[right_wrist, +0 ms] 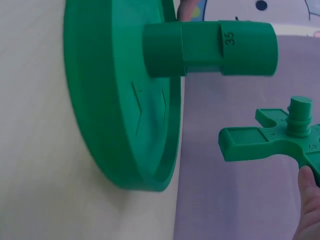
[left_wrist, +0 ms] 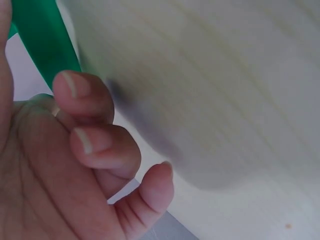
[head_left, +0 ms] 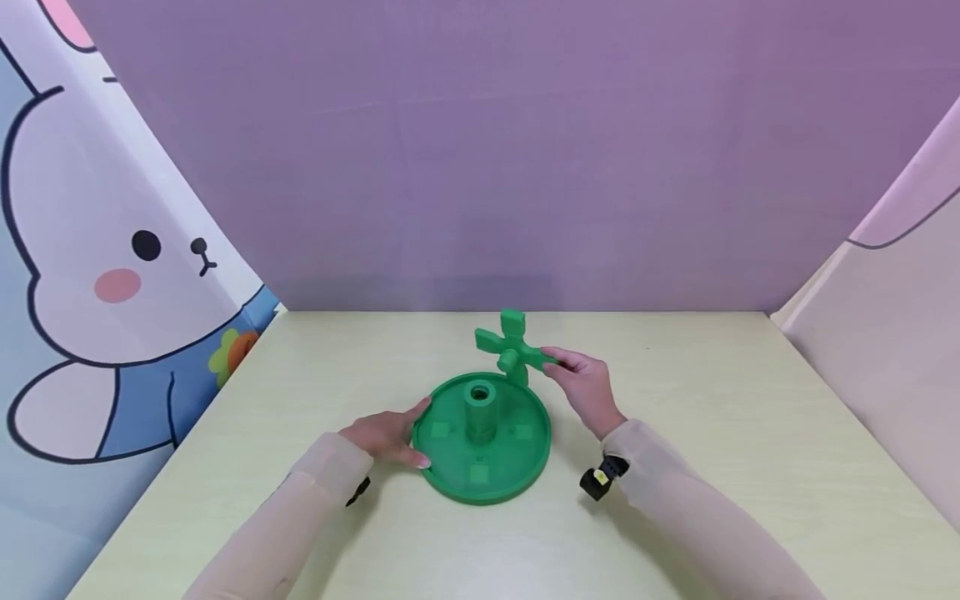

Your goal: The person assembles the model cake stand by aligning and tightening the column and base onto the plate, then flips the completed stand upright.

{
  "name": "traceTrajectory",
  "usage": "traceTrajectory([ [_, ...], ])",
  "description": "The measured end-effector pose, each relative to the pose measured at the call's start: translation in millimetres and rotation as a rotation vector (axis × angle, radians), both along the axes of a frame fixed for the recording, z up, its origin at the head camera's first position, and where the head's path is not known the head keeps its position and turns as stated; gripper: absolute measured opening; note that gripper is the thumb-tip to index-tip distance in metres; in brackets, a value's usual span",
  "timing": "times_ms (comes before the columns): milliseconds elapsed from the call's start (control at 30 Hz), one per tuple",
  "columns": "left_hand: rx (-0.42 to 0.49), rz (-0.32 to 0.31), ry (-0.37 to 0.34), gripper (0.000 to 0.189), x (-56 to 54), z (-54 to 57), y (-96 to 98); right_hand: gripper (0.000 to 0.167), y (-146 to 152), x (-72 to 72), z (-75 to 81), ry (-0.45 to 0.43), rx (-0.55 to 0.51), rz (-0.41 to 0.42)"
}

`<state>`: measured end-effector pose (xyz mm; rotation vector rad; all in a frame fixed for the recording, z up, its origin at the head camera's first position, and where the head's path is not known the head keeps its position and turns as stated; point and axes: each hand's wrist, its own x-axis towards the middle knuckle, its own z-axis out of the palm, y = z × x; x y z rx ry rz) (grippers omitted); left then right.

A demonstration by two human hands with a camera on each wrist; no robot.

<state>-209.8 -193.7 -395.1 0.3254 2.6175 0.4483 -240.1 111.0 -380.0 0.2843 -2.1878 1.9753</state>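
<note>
A round green plastic base [head_left: 457,471] with a raised rim lies flat on the table, and a hollow post [head_left: 481,417] stands upright at its centre. My left hand [head_left: 386,435] holds the base's left rim with thumb and index finger spread along it; the other fingers curl loosely in the left wrist view. Above the base's far right edge, my right hand [head_left: 588,387] pinches one arm of a green cross-shaped piece [head_left: 512,333]. A short ridged peg [right_wrist: 300,117] sticks out from that piece's middle, apart from the post. The post bears the number 35.
The pale wooden table [head_left: 675,358] runs back to a purple wall panel [head_left: 480,167]. A cartoon rabbit print [head_left: 97,208] covers the left side panel. Black wrist cameras [head_left: 597,482] are strapped at both sleeves.
</note>
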Motion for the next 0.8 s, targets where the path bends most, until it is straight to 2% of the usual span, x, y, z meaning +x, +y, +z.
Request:
traceTrajectory([
  [433, -0.045, -0.019, 0.001, 0.105, -6.4, -4.8, 0.3, 0.021, -18, 5.5, 2.2, 0.240, 0.154, 0.117],
  [667, -0.046, -0.015, 0.005, 0.105, -7.0, -5.3, -0.3, 0.021, -19, 3.4, -1.3, 0.457, 0.254, 0.176],
  [800, -0.051, -0.012, 0.003, 0.105, -6.8, -5.7, -0.7, 0.022, -19, 1.6, -2.5, 0.531, 0.293, 0.193],
])
